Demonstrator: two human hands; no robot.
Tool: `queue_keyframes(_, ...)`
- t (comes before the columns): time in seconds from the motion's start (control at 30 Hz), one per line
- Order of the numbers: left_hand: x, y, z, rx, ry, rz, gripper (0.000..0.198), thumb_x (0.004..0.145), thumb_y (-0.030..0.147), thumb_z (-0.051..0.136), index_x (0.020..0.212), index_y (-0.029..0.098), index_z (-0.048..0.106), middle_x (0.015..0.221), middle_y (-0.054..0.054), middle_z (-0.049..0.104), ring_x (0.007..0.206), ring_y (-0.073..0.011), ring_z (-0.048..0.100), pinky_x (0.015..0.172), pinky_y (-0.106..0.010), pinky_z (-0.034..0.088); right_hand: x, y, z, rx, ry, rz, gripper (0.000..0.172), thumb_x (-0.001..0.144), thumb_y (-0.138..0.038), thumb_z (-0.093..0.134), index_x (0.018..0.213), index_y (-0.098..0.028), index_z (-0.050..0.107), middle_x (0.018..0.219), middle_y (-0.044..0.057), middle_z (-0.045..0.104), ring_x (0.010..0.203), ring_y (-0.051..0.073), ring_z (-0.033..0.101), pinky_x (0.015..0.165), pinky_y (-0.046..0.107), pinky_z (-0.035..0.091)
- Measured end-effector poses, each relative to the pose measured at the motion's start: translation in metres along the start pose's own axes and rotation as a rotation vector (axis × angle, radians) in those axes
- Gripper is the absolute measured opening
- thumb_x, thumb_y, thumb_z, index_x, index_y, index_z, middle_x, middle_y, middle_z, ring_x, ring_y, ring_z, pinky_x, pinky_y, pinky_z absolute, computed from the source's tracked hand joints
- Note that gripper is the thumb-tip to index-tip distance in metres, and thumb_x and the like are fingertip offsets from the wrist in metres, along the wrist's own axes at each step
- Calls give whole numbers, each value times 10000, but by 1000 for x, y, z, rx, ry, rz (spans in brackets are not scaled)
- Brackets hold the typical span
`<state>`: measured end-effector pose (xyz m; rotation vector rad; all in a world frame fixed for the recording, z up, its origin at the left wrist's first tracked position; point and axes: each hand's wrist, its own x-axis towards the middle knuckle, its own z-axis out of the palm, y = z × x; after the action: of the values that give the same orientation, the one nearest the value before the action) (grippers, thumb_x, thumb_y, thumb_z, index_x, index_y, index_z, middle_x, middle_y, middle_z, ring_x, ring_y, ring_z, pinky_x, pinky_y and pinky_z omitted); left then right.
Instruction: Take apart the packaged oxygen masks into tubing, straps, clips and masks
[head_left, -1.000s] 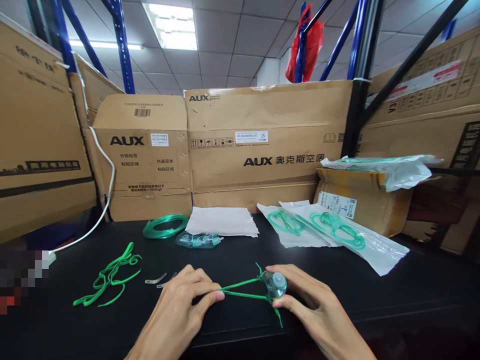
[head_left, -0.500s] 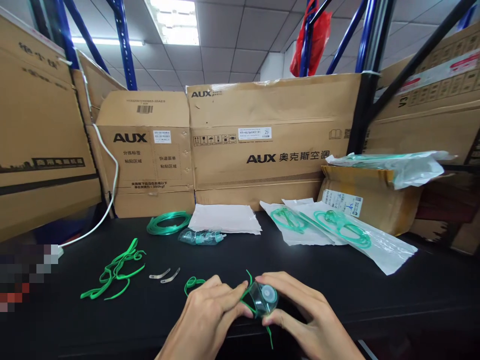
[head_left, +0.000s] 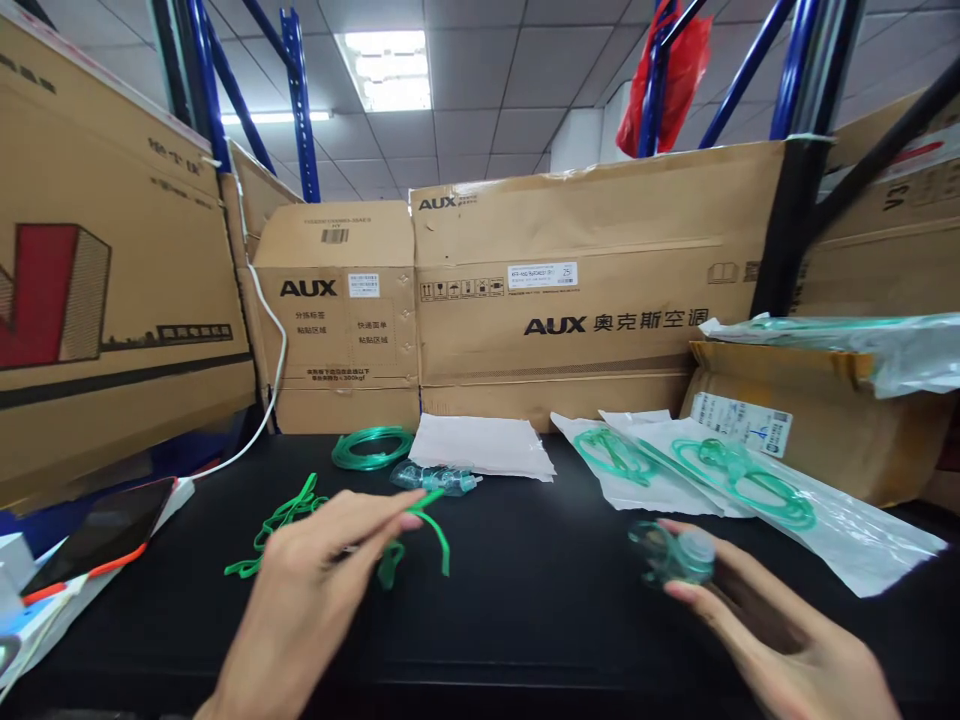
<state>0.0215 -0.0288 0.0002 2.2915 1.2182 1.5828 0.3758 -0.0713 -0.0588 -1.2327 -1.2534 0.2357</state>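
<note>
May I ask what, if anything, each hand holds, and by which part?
Left hand: green strap, pinched near its visible ends. Right hand: clear mask, gripped by opposite sides near its round cap.

2 cardboard boxes (head_left: pixel 472 350) marked AUX stand along the back of the black surface (head_left: pixel 540 600); a red bag (head_left: pixel 684 80) hangs at a blue post (head_left: pixel 654 100); a ceiling light (head_left: pixel 384 70) glows; a white cable (head_left: pixel 283 345) trails down at left.

A flat black surface (head_left: pixel 540 600) carries tangled bright-green straps (head_left: pixel 306 497), coiled translucent green tubing (head_left: pixel 367 463), rectangular white paper sheets (head_left: pixel 484 445), flat translucent plastic pouches (head_left: pixel 862 530) and a brown cardboard box (head_left: pixel 832 440).
</note>
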Motion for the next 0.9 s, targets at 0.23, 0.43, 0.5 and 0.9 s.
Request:
queue_keyframes(0.23, 21, -59, -58, 433, 109, -207, 434, 909, 656, 590, 1107, 335, 805, 1141, 12, 806, 1038, -328, 742, 940, -396, 539, 1, -27, 22, -56, -175, -115, 344, 815, -453, 798, 1120, -293, 806, 1140, 32, 806, 1043, 288, 764, 922, 311, 627)
queue_keyframes(0.43, 22, -118, -50, 644, -183, -222, 509, 892, 527, 526, 1186, 200, 783, 1305, -103, 736, 1171, -401, 662, 1012, -511, 511, 1, -28, 24, -130, -225, -219, 333, 799, -346, 821, 1132, -354, 804, 996, 21, 797, 864, 245, 740, 801, 327, 632)
queue_keyframes(0.5, 21, -108, -38, 618, -121, -170, 556, 890, 554, 520, 1239, 191, 755, 1340, -109, 712, 1194, -387, 638, 1053, -512, 485, 0, -29, 30, -122, -265, -215, 338, 802, -322, 814, 1137, -359, 795, 1008, 16, 799, 792, 226, 724, 768, 337, 633)
queue_keyframes(0.9, -9, 34, 100, -380, -470, -315, 560, 916, 400, 676, 1439, 237, 555, 1262, -78, 677, 951, -200, 661, 907, -356, 556, -12, -33, 54, -6, -526, -326, 439, 958, -86, 473, 1213, -340, 727, 1480, 51, 584, 1313, 221, 630, 1097, 341, 516)
